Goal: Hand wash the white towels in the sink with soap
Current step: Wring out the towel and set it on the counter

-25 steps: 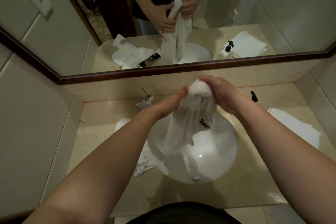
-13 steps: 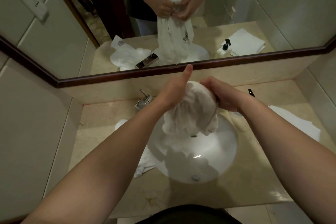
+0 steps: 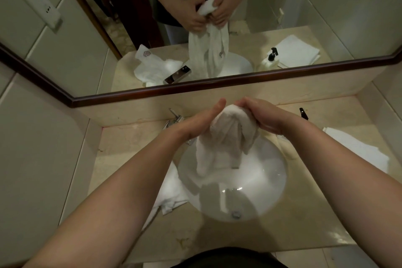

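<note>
Change: since half a second ago the left hand has been laid flatter against the white towel, and more of the towel has been let down toward the sink
Meaning: the towel is being rubbed between the two hands, so the scrubbing step looks to be under way, not the rinsing
Left hand: straight fingers are pressed flat on the left side of the towel bunch; nothing is gripped by it
Right hand: the right hand is curled over the top and right side of the bunch, and the towel is held by it
Towel place: the towel is held up above the back part of the sink, with its ends hanging down into the bowl
Sink: a little water is seen near the drain; suds cannot be made out
Other towels: a crumpled towel is lying on the counter just left of the sink, and a folded towel is lying to the right
Soap: the pump bottle is standing by the back wall, well apart from the hands
Tap: the tap is partly hidden behind the left hand; no running water is seen
Still to do: more towels look to be left unwashed
</note>
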A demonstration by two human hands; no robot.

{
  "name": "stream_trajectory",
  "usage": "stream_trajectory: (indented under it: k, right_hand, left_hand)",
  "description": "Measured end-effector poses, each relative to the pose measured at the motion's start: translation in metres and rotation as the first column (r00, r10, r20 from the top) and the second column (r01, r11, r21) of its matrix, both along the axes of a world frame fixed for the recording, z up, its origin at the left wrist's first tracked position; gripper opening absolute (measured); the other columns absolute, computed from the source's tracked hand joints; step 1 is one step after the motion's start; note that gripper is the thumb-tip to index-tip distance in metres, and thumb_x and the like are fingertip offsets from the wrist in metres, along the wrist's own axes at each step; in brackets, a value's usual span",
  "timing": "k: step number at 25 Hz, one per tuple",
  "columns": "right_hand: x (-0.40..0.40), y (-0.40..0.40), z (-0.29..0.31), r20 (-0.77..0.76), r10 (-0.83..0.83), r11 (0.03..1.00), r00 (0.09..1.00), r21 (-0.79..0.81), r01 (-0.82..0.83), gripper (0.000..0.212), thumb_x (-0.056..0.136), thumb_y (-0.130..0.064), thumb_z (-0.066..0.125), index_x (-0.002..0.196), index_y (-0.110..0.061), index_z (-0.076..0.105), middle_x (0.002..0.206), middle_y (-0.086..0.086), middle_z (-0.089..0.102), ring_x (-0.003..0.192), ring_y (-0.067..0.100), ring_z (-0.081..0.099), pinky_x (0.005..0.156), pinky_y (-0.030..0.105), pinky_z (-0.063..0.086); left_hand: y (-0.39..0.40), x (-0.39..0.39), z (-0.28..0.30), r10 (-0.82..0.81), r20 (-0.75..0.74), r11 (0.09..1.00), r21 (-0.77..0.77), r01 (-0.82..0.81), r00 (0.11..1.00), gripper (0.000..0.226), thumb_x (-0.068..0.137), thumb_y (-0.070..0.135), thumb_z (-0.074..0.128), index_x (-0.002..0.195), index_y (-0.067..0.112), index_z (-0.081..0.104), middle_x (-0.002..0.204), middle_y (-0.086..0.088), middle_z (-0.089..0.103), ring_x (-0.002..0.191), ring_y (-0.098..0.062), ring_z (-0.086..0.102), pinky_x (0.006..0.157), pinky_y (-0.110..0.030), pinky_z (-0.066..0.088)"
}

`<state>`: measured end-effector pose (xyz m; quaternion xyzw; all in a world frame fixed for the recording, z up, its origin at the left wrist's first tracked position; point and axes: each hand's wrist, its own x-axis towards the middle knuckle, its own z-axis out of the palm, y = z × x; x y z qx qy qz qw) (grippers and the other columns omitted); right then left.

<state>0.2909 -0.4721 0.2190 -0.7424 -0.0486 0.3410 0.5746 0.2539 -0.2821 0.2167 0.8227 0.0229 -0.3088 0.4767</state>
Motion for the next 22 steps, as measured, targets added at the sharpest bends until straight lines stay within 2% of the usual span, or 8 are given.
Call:
stream_trajectory:
  k: [5,9,11,12,14,18,20,22]
  right_hand:
    - [0.004,-0.008,0.006,-0.033,0.102,0.994,0.994,-0.026,-0.103,0.034,0.095,-0.04,0.051,0.079,-0.017,0.07,0.072,-0.003,0.068,0.07,0.015,0.062,0.067,0.029,0.045]
    - [0.013,-0.009,0.001,-0.249,0.312,0.944,0.917,-0.033,-0.33,0.076,0.085,-0.081,0.039,0.131,-0.024,0.06,0.12,0.004,0.07,0.111,0.022,0.067,0.1,0.04,0.048]
    - [0.014,-0.005,-0.005,-0.296,0.34,0.94,0.893,0.081,-0.331,0.076,0.086,-0.081,0.039,0.139,-0.029,0.053,0.132,0.006,0.064,0.121,0.027,0.061,0.106,0.046,0.042]
    - [0.014,-0.003,-0.005,-0.29,0.347,0.938,0.892,0.124,-0.324,0.071,0.09,-0.076,0.039,0.138,-0.027,0.054,0.133,0.007,0.063,0.123,0.028,0.06,0.107,0.047,0.041]
    - [0.011,-0.002,-0.001,-0.249,0.322,0.945,0.913,0.147,-0.293,0.057,0.098,-0.059,0.039,0.132,-0.018,0.06,0.128,0.009,0.066,0.12,0.027,0.062,0.104,0.044,0.044]
    - [0.011,-0.001,0.0,-0.171,0.128,0.98,0.977,0.172,-0.098,0.035,0.099,-0.032,0.049,0.112,-0.006,0.068,0.102,0.011,0.073,0.094,0.024,0.069,0.08,0.031,0.055]
    - [0.012,0.003,-0.002,-0.1,0.048,0.978,0.994,0.208,-0.027,0.03,0.096,-0.027,0.054,0.109,-0.002,0.066,0.098,0.013,0.07,0.09,0.025,0.067,0.075,0.031,0.055]
    - [0.013,0.007,-0.001,-0.025,-0.016,0.972,1.0,0.235,0.021,0.02,0.096,-0.02,0.056,0.1,-0.004,0.066,0.092,0.011,0.069,0.085,0.022,0.066,0.072,0.029,0.055]
  left_hand:
    - [-0.004,-0.004,0.001,0.141,0.015,0.99,0.016,-0.141,0.99,0.121,0.065,0.099,0.008,0.149,0.021,0.044,0.152,-0.01,0.045,0.14,-0.025,0.042,0.119,-0.049,0.028]
    - [-0.019,0.002,0.022,0.16,0.232,0.987,-0.004,-0.163,0.96,0.085,0.094,0.07,0.006,0.151,0.016,0.04,0.152,-0.011,0.044,0.14,-0.025,0.041,0.117,-0.04,0.027]
    - [-0.026,0.006,0.034,0.097,0.327,0.992,0.041,-0.117,0.94,0.084,0.097,0.064,0.007,0.102,0.009,0.071,0.105,-0.011,0.071,0.1,-0.025,0.065,0.094,-0.04,0.046]
    - [-0.025,0.009,0.033,0.077,0.367,0.992,0.069,-0.11,0.927,0.08,0.099,0.062,0.009,0.071,0.011,0.064,0.076,-0.006,0.066,0.075,-0.021,0.062,0.078,-0.038,0.045]
    - [-0.017,0.016,0.022,0.061,0.381,0.984,0.133,-0.12,0.923,0.066,0.103,0.059,0.015,0.058,0.018,0.04,0.062,0.001,0.047,0.059,-0.014,0.045,0.066,-0.036,0.038]
    - [-0.002,0.015,0.007,-0.031,0.263,0.985,0.172,-0.015,0.964,0.084,0.091,0.078,0.014,0.097,0.016,0.07,0.102,-0.004,0.07,0.094,-0.018,0.065,0.096,-0.041,0.049]
    - [-0.003,0.009,0.011,-0.09,0.127,0.99,0.121,0.075,0.988,0.08,0.092,0.078,0.013,0.135,0.027,0.058,0.138,-0.005,0.059,0.126,-0.022,0.054,0.113,-0.045,0.036]
    - [-0.003,0.009,0.018,-0.113,0.057,0.994,0.015,0.112,0.992,0.069,0.094,0.074,0.022,0.144,0.034,0.047,0.147,0.001,0.05,0.135,-0.019,0.045,0.114,-0.037,0.033]
